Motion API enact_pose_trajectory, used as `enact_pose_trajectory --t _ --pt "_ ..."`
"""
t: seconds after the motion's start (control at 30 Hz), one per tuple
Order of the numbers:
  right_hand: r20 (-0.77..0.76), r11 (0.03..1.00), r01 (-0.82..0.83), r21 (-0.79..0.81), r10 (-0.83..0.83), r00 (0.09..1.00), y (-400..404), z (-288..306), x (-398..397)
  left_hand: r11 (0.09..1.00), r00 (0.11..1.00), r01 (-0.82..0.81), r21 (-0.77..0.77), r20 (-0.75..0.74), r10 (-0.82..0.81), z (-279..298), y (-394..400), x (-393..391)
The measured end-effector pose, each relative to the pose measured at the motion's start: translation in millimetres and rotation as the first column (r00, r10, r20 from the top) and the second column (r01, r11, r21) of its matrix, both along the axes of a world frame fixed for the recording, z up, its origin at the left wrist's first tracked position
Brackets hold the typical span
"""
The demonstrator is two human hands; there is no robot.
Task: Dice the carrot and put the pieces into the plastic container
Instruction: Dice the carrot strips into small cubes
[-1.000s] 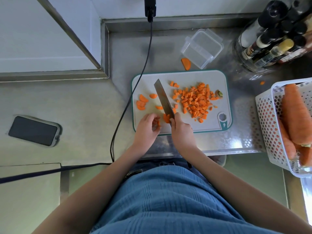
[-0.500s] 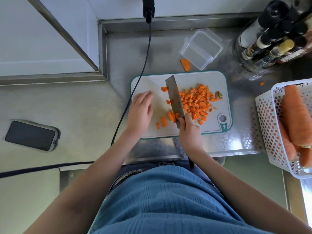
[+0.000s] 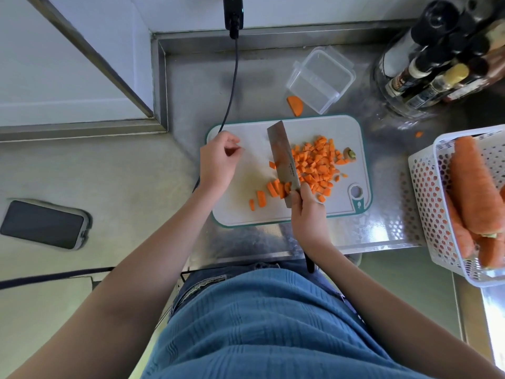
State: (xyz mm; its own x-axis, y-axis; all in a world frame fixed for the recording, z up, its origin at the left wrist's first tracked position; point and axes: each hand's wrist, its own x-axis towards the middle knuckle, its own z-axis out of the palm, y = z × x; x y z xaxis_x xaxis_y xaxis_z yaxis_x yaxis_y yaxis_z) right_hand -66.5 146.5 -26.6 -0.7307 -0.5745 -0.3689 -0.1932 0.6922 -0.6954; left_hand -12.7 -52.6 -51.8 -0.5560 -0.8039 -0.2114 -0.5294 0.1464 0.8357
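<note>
Two hands seen | knife (image 3: 282, 157) gripped by right hand (image 3: 307, 212) | left hand (image 3: 218, 160) loosely curled, nothing held, over cutting board (image 3: 352, 132)

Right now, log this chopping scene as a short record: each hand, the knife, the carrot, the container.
left hand: loosely curled over the cutting board, holding nothing
right hand: gripping the knife
knife: blade on the board, against the pile's left edge
diced carrot: piled on the board right of the blade
bigger pieces: left of the blade
plastic container: empty, beyond the board
stray carrot slice: on the counter beside the container
</note>
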Motion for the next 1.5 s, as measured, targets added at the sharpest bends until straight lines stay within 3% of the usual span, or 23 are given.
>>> enact_pose_trajectory --t 0.1,0.2,0.27,0.43,0.8,0.97,1.07,1.13,1.23,1.27,1.4,1.5 --pt "0.011 0.998 -0.054 0.035 0.054 0.998 0.9 -2.5 -2.1 0.981 0.991 0.12 -0.151 0.071 -0.111 -5.8 1.8 12.9" --pt "0.006 0.989 -0.123 0.087 0.123 0.992 1.6 -6.1 -0.8 0.856 0.973 0.232 -0.462 0.128 -0.194 -4.9 15.6 22.5" --pt "0.002 0.982 -0.152 0.115 0.152 0.988 0.5 -6.8 0.2 0.796 0.966 0.254 -0.549 0.111 -0.232 -5.9 28.9 30.3" --pt "-0.016 0.972 -0.168 0.162 0.173 0.985 -2.8 -8.8 0.7 0.772 0.918 0.388 -0.503 0.134 -0.374 -11.3 56.3 43.9" --pt "-0.07 0.914 -0.214 0.346 0.253 0.965 -11.7 -11.5 8.3 0.796 0.89 0.455 -0.399 0.187 -0.415 -12.3 63.8 49.9" --pt "0.152 0.98 -0.129 0.152 0.106 0.983 -12.5 -5.3 -17.7 0.811 0.846 0.532 -0.244 0.195 -0.496 -11.1 70.5 48.2" --pt "0.252 0.999 -0.006 0.052 -0.007 0.968 -10.9 1.1 -19.0 0.836 0.893 0.45 -0.315 0.149 -0.425 -7.5 70.3 49.5" --pt "0.348 0.997 0.081 -0.016 -0.071 0.935 -11.0 4.8 -14.9 0.752 0.878 0.464 -0.468 0.128 -0.461 -1.8 72.5 49.0" --pt "0.424 0.993 0.095 -0.072 -0.056 0.904 -11.0 13.2 -11.5 0.454 0.678 0.669 -0.588 0.232 -0.698 2.1 76.8 46.6" --pt "0.463 0.989 0.12 -0.082 -0.069 0.884 -10.6 15.2 -10.8 0.414 0.642 0.699 -0.583 0.256 -0.723 -0.5 77.0 46.6" --pt "0.62 0.949 0.307 -0.066 -0.202 0.758 -8.6 21.9 -12.2 0.447 0.65 0.723 -0.527 0.298 -0.699 -15.1 71.2 52.5" --pt "0.571 0.96 0.277 -0.041 -0.205 0.795 -6.9 21.5 -18.7 0.436 0.658 0.72 -0.539 0.335 -0.674 -17.1 64.5 57.2"
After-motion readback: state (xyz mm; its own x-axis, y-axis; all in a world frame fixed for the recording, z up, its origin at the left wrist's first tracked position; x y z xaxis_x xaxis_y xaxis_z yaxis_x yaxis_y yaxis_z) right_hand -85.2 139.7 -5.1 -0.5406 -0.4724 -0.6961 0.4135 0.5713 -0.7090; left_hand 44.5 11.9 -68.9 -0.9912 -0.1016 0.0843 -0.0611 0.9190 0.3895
